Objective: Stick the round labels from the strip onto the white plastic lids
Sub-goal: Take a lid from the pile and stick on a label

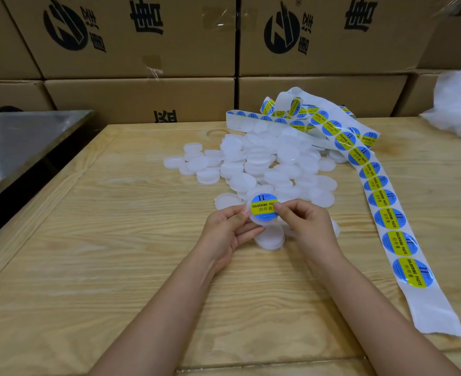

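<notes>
My left hand [228, 232] holds a white plastic lid [256, 222] from below and the left, its fingers curled round the rim. A round blue and yellow label [263, 208] lies on top of that lid. My right hand [302, 221] pinches the label's right edge with thumb and forefinger. Behind my hands lies a pile of bare white lids [261, 164]. The label strip [386, 207] runs from the back of the pile down the right side of the table, carrying several labels, its near end blank.
The wooden table [115, 253] carries everything. A metal-topped surface [20, 142] adjoins it on the left. Stacked cardboard boxes [142, 50] form a wall behind. A clear plastic bag [460, 104] sits at the far right.
</notes>
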`<state>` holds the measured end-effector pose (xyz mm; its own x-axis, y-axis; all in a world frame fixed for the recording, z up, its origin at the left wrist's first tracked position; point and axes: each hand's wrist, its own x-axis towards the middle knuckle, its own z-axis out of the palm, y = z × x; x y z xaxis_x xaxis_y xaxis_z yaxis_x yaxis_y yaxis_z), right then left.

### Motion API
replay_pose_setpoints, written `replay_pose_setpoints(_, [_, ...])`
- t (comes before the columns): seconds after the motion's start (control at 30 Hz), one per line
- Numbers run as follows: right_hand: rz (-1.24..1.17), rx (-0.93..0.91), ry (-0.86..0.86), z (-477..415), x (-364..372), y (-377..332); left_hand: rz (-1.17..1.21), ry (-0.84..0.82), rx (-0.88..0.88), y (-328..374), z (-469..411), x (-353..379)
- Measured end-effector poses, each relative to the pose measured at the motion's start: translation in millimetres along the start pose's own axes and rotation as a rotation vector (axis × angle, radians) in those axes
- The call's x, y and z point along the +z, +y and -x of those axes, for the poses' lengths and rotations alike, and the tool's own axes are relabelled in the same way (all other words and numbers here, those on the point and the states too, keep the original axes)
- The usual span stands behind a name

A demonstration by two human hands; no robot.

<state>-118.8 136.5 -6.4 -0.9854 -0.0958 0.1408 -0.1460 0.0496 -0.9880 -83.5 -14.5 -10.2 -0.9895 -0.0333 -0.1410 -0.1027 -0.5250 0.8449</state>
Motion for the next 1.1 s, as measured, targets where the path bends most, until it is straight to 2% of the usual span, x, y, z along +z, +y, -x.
replay_pose_setpoints(0.7, [0.102, -0.017, 0.012, -0.6, -2.6, -0.5, -0.069, 0.052, 0.029, -2.9, -0.2, 3.4])
replay_pose_setpoints(1.1, [0.341, -0.135, 0.046, 1.2, 3.5, 1.3, -0.211, 0.182, 0.164, -11.0, -0.3, 8.1])
